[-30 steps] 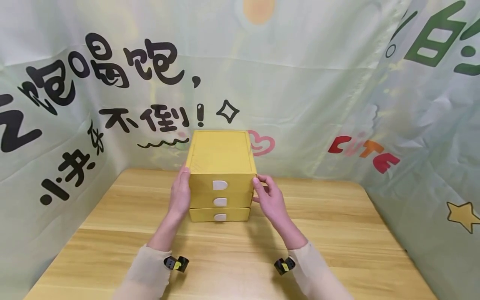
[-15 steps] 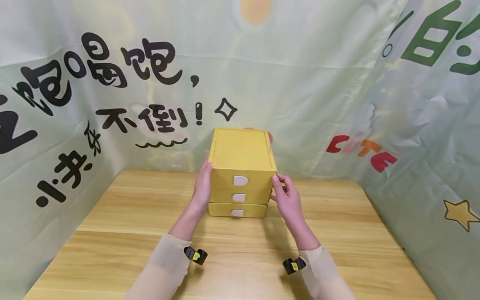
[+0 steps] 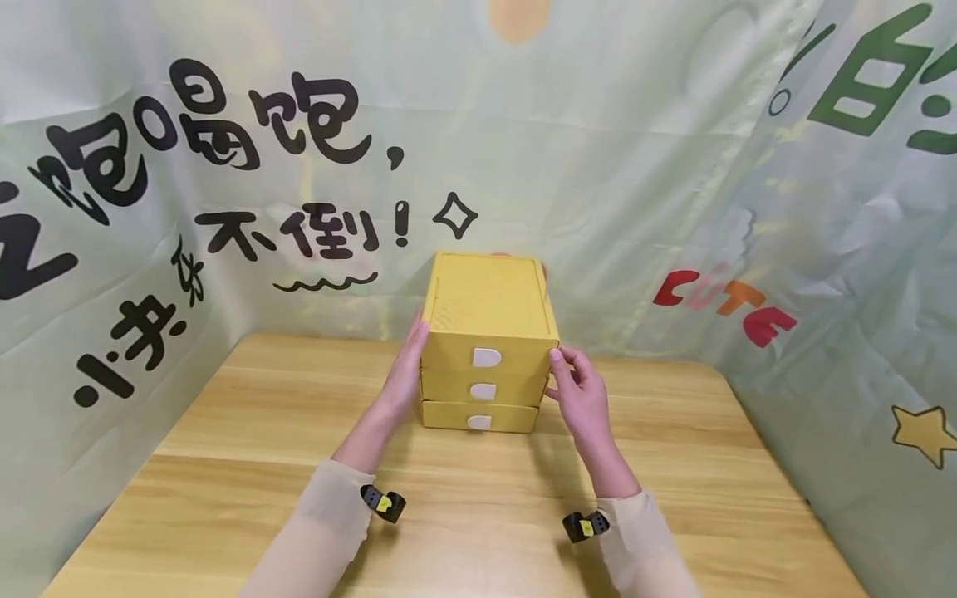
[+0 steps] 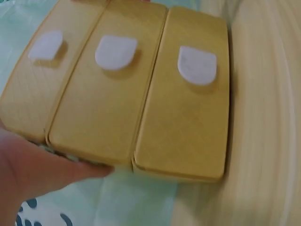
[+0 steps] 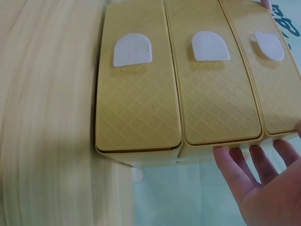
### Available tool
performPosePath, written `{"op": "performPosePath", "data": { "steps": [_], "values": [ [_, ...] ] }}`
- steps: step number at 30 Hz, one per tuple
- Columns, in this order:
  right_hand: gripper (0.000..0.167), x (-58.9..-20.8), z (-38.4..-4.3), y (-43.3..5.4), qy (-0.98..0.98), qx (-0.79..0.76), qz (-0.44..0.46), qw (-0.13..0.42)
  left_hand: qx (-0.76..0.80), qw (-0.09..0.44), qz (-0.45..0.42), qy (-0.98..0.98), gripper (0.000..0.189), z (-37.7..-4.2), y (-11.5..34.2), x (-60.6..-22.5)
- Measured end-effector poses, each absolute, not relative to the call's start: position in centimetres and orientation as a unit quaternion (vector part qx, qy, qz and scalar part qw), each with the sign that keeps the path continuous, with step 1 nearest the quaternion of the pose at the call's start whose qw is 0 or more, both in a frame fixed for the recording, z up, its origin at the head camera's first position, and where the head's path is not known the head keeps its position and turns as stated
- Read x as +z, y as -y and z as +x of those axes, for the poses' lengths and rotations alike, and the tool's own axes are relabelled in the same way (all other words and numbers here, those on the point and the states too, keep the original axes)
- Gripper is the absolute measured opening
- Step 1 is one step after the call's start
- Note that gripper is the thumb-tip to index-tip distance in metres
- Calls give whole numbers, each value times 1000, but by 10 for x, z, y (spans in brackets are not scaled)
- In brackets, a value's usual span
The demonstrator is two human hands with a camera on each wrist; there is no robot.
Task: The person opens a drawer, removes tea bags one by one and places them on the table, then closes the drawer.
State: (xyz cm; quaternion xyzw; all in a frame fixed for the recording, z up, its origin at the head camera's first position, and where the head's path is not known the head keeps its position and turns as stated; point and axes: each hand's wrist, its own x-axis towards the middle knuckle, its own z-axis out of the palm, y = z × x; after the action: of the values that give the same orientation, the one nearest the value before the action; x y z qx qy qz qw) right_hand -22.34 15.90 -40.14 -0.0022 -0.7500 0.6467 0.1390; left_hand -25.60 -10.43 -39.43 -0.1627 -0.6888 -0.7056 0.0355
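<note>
A yellow drawer box (image 3: 489, 291) stands upright near the middle of the table. Its three stacked drawers face me, each with a white rounded pull tab (image 3: 487, 357), and all look pushed in. On its left side my left hand (image 3: 404, 370) holds the box, the thumb near the upper front corner and the other fingers hidden behind the side wall. From the right side my right hand (image 3: 583, 399) grips it, thumb at the front edge. In the right wrist view the fingertips (image 5: 225, 155) touch that side wall along the upper drawers.
A wooden table (image 3: 673, 465) extends on both sides of the box. Pale printed cloth (image 3: 598, 183) with lettering hangs behind and at both sides, close behind the box. Small black devices are strapped at both wrists, below the beige sleeves (image 3: 329, 507).
Compared with a second ago, the drawer box and both hands have shifted to the right, mostly in the first half second. Both hands have stayed on its sides.
</note>
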Motion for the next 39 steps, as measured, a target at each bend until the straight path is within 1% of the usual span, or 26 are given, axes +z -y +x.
{"op": "performPosePath", "data": {
  "steps": [3,7,11,16,21,27,31,34,39],
  "values": [
    [48,-403,-225,-157,747,651,1,136,-707,8,-160,688,66,-257,118,-401],
    [47,-404,-224,-154,752,645,9,135,-720,-8,-116,684,62,-254,135,-408],
    [45,-406,-221,-151,763,628,12,152,-731,18,-106,674,56,-253,142,-410],
    [48,-411,-217,-150,768,612,26,189,-716,60,-157,677,50,-256,141,-406],
    [48,-412,-213,-149,771,583,48,252,-700,55,-199,683,50,-263,141,-402],
    [51,-408,-212,-144,769,538,101,331,-706,18,-222,672,53,-272,150,-405],
    [51,-402,-212,-139,767,483,139,399,-711,-9,-222,668,55,-276,156,-410],
    [50,-399,-213,-135,764,432,176,446,-713,-15,-216,667,55,-278,158,-412],
    [50,-393,-216,-125,761,356,233,491,-715,-18,-208,668,56,-278,161,-413]
  ]
}}
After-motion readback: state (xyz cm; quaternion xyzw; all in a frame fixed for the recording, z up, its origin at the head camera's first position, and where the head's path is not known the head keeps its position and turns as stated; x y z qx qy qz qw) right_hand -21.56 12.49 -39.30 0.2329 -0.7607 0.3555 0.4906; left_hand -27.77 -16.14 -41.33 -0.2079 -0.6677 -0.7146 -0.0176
